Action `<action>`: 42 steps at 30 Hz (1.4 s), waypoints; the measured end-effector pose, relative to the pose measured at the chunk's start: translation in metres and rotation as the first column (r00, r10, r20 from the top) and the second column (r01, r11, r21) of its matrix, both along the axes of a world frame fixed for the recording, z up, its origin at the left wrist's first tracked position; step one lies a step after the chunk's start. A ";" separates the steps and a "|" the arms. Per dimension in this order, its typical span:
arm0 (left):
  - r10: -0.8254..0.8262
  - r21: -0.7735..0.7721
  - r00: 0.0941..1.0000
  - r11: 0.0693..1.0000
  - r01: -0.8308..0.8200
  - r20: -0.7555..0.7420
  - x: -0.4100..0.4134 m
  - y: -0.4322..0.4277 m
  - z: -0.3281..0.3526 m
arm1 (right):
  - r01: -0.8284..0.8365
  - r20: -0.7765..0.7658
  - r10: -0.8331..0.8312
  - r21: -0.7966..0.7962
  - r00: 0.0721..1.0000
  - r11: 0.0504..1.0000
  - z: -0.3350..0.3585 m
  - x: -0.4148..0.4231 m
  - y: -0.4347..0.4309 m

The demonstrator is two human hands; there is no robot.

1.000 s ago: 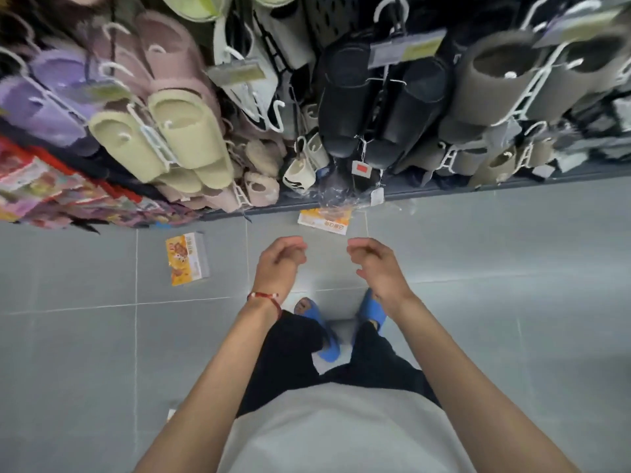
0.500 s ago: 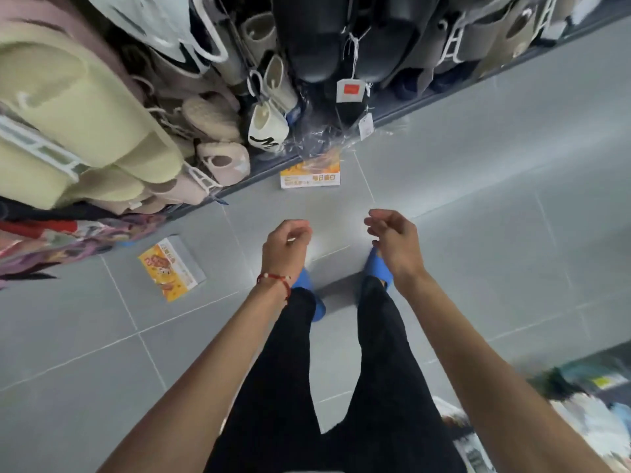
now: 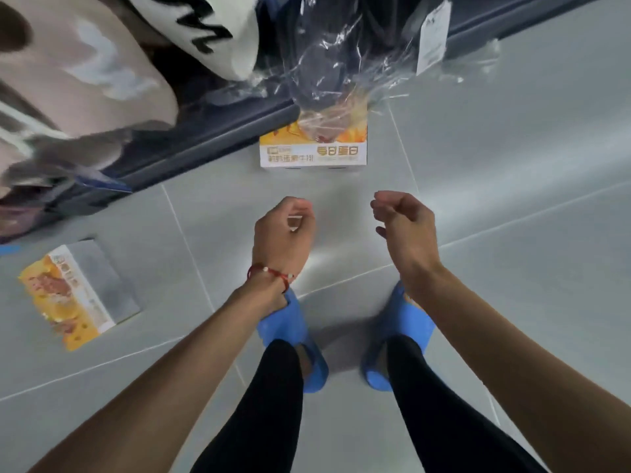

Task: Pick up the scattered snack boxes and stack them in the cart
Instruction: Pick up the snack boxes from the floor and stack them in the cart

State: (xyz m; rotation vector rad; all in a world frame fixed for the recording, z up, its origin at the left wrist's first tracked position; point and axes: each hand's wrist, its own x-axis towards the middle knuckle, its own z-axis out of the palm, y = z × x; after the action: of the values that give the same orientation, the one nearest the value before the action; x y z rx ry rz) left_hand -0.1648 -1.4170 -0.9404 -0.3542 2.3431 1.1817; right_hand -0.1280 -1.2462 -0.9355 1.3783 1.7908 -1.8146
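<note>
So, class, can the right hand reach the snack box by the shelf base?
Probably yes: the right hand hovers empty just short of the snack box, bare floor between; only clear plastic wrap drapes its far edge.

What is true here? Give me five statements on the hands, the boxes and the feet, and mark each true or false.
1. The left hand and the right hand hold nothing. True.
2. Two snack boxes lie on the floor tiles: the box ahead and the box to the left. True.
3. The box ahead sits in a cart. False: it lies on the floor, its far end under clear wrap; no cart is in view.
4. The red bracelet is on the right wrist. False: it is on the left wrist.
5. The person wears blue slippers. True.
</note>
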 end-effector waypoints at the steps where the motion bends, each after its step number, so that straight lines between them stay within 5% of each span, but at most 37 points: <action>1: 0.013 -0.011 0.999 1.000 -0.013 -0.044 -0.002 0.000 -0.027 | 0.030 -0.007 -0.030 -0.011 1.000 0.999 -0.024 -0.003 0.000; 10: 0.104 0.068 0.912 0.994 -0.084 -0.398 -0.042 0.006 -0.194 | 0.051 -0.256 -0.010 0.154 0.967 0.987 -0.191 -0.049 -0.012; 18: 0.088 -0.013 0.769 0.992 -0.124 -0.634 -0.076 -0.034 -0.214 | 0.114 -0.525 0.012 0.207 0.851 0.972 -0.237 -0.083 -0.007; 24: 0.211 -0.012 0.804 0.965 -0.261 -0.557 -0.101 -0.039 -0.218 | 0.010 -0.424 0.103 0.256 0.900 0.967 -0.235 -0.101 -0.004; 29: 0.346 0.131 0.907 0.937 -0.324 -0.241 -0.119 -0.026 -0.217 | -0.060 -0.350 0.142 0.235 0.926 0.970 -0.232 -0.105 -0.005; 42: 0.324 0.074 0.921 0.946 -0.315 -0.218 -0.058 -0.037 -0.217 | -0.136 -0.275 0.215 0.280 0.937 0.950 -0.227 -0.038 -0.005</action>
State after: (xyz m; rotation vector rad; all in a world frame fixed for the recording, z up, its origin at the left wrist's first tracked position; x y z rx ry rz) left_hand -0.2231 -1.4538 -1.1570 -0.6394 2.5212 1.4856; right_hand -0.1662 -1.2516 -1.1621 1.0123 2.2955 -1.8252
